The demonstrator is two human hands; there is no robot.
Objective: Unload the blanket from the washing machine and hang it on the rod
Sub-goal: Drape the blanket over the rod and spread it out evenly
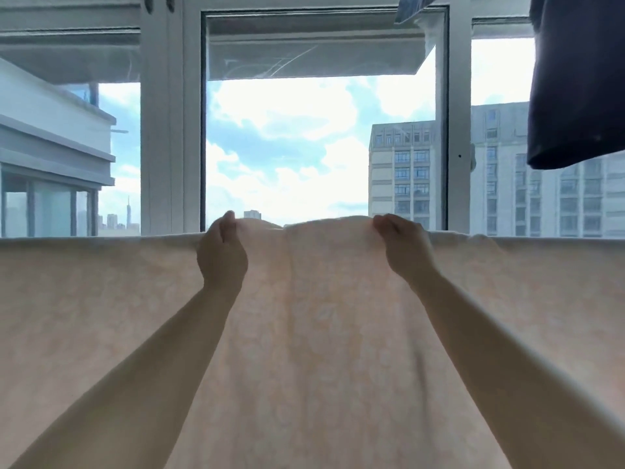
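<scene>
The blanket [318, 333] is pale peach with a faint white flower pattern, and it fills the whole lower half of the view, from 9 o'clock across to 3 o'clock and down to 6 o'clock. Its top edge runs as a nearly straight horizontal line at the middle height of the picture, so it hangs over some support; the rod itself is hidden under the cloth and I cannot see it.

Both bare arms reach up from the bottom corners toward the centre. The left hand [221, 253] is just left of the centre, toward 9 o'clock. Its fingers [228, 219] are curled over the top edge of the blanket, and the thumb lies on the near side, so the cloth is held between them. The right hand [404, 245] is just right of the centre, toward 3 o'clock. Its fingers [384, 222] are also bent closely and pinch the top edge. Between the two hands the cloth rises a little above the straight line of the edge, in a low hump.

Behind the blanket, at 12 o'clock, stands a white window frame [162, 130] with cloudy sky and tall buildings [402, 170] outside. At 2 o'clock a dark blue garment [575, 79] hangs from above, well apart from the hands.
</scene>
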